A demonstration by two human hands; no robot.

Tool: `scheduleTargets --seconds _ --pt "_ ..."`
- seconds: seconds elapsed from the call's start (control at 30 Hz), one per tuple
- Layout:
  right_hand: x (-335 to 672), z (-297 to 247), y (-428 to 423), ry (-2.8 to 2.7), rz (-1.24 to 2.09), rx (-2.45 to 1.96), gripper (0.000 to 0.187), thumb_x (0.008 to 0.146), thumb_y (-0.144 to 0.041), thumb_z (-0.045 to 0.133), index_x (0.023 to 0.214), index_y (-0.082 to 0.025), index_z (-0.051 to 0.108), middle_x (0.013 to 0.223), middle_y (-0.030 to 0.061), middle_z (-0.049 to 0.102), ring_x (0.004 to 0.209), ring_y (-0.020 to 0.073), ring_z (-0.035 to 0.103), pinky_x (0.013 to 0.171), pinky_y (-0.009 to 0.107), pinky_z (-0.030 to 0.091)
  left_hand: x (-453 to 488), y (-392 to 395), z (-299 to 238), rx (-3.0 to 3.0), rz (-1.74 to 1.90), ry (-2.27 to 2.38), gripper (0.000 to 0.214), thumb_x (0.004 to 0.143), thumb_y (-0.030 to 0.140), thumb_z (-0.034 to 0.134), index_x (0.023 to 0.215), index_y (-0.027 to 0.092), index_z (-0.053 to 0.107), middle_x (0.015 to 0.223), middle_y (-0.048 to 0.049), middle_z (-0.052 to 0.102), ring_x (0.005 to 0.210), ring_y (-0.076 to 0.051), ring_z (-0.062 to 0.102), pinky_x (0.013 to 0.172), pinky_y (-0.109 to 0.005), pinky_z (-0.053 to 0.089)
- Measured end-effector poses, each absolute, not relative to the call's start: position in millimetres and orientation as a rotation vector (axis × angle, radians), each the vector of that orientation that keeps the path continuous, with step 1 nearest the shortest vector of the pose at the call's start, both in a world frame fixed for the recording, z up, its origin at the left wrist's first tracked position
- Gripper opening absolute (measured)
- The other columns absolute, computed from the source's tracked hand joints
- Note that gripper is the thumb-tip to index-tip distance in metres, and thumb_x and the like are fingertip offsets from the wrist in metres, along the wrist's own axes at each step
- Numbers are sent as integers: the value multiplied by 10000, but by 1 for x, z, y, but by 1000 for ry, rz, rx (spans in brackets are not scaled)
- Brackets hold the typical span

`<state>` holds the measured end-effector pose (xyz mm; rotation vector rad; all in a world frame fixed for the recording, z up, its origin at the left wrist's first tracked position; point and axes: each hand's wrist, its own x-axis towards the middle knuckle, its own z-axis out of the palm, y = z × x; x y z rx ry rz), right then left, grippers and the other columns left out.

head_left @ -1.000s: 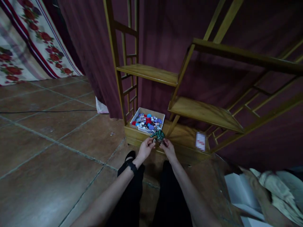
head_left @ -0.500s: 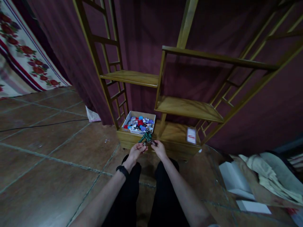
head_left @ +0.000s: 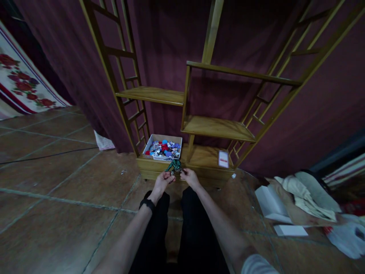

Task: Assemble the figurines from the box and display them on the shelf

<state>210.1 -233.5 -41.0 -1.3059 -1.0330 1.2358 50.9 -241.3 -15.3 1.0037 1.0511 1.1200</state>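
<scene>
A small dark green and black piece with an irregular outline (head_left: 175, 164) is held up between my two hands; its exact kind is too small to tell. My left hand (head_left: 162, 183) pinches its lower left part between closed fingers. On the other side, my right hand (head_left: 191, 179) grips its right edge with fingertips pressed together. Just beyond the hands, a shallow white cardboard box (head_left: 168, 137) sits on the low wooden base of a shelf. Many small flat pieces (head_left: 164, 147) in red, blue, purple and white fill it.
The wooden shelf unit (head_left: 218, 127) rises ahead, against a dark maroon curtain (head_left: 168, 45). A white card with red marks (head_left: 223, 158) lies on its base at right. White boxes (head_left: 272, 203), cloth (head_left: 306, 199) and a plastic bag (head_left: 348, 236) lie on the tiled floor at right.
The view has turned slightly to the right, so the shelf and box appear further left. Both hands keep their hold on the green piece, with little visible change in grip.
</scene>
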Motion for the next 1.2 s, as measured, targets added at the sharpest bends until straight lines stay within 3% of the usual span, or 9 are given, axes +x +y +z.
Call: scheduleTargets --seconds 0.13,0.37,0.57,0.73,1.0,1.2 --pt "212 -44 -237 -956 1229 -1297 224 588 -259 653 777 -142 630 718 -12 622 667 122 610 704 301 536 53 -240 -14 1039 1068 1013 406 483 328 785 740 142 532 597 -2 636 540 -113 595 512 -199 399" --pt "206 -41 -240 -868 1212 -1282 328 579 -248 672 894 -169 624 832 0 640 716 117 613 703 295 539 50 -236 -17 922 1084 1013 437 457 324 799 745 142 525 612 -5 632 566 -126 610 546 -219 424" --pt "207 -36 -239 -845 1321 -1249 288 583 -247 700 850 -167 624 781 9 636 611 100 596 647 283 551 47 -238 -14 890 1123 1002 436 446 341 797 720 151 515 599 6 612 554 -127 600 566 -246 446" --pt "209 -36 -238 -846 1395 -1219 296 600 -310 709 842 -167 617 801 28 643 654 125 624 668 282 549 45 -237 -14 916 1143 1008 420 437 330 795 694 151 516 573 16 589 549 -124 587 551 -238 440" --pt "212 -34 -238 -800 1419 -1216 300 588 -253 714 836 -179 563 807 14 629 668 122 635 689 290 542 48 -234 -21 946 1185 1021 403 420 283 799 661 156 501 522 56 549 489 -68 500 512 -196 391" --pt "212 -37 -233 -817 1445 -1259 296 577 -247 728 815 -178 566 781 22 641 620 126 625 635 287 551 50 -233 -21 936 1178 1059 390 398 263 803 663 143 543 549 32 578 515 -89 538 542 -220 411"
